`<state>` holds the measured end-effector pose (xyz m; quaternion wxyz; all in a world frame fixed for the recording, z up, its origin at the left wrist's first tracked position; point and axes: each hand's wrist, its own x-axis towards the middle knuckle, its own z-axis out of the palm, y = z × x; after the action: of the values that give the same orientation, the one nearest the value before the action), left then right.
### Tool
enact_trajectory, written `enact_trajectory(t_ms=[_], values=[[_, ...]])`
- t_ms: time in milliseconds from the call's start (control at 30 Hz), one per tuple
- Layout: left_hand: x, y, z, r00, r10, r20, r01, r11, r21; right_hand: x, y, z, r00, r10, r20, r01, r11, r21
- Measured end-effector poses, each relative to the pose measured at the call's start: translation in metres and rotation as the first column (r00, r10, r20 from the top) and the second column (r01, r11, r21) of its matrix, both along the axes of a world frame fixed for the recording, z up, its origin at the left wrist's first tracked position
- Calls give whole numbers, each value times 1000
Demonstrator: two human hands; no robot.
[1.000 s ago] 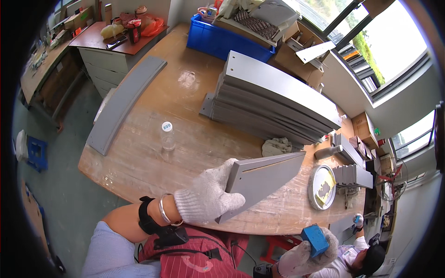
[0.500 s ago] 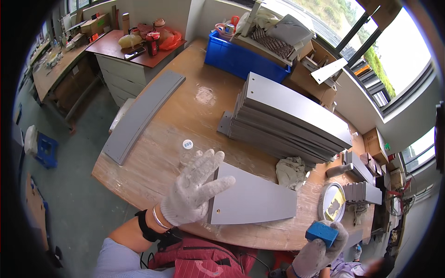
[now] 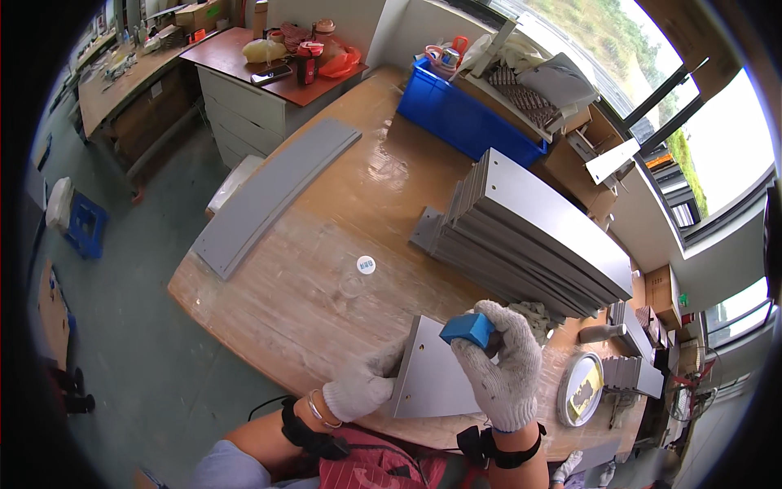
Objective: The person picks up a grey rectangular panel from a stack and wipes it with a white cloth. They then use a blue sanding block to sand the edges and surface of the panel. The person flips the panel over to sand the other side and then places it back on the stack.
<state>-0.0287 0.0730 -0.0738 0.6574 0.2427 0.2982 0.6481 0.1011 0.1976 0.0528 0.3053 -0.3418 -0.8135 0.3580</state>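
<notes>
A grey metal panel lies flat on the wooden workbench near its front edge. My left hand, in a white knit glove, grips the panel's left edge. My right hand, also gloved, holds a blue block over the panel's upper right part. A stack of grey metal panels leans on edge behind them. A crumpled grey rag lies just beyond my right hand.
A clear bottle with a white cap stands mid-bench. A long curved grey panel lies along the left edge. A blue crate sits at the back. A round tin and small grey parts are at the right.
The panel has settled flat on the bench. My left hand moved from open above it to gripping its left edge. My right hand rose from the lower right with the blue block over the panel.
</notes>
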Motion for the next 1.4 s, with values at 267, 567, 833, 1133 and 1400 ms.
enact_trajectory(t_ms=[267, 567, 833, 1133, 1400], values=[[-1, 0, 0, 1000, 19, -16, -18, 999, 37, -35, 10, -13, 989, 80, 127, -98, 985, 142], [-5, 7, -4, 1000, 10, -17, -10, 1000, 10, 6, -39, -5, 890, 380, 252, -423, 895, 145], [-23, 22, -11, 851, -118, 512, 119, 992, 32, 42, -50, 24, 909, 371, 192, -400, 905, 147], [-18, 12, 26, 968, -4, -250, -53, 974, -221, 24, -17, -18, 944, -250, -213, 221, 963, -154], [-6, -1, 27, 985, 3, -171, -28, 989, -144, -7, -25, -18, 999, -33, 0, 33, 995, 97]])
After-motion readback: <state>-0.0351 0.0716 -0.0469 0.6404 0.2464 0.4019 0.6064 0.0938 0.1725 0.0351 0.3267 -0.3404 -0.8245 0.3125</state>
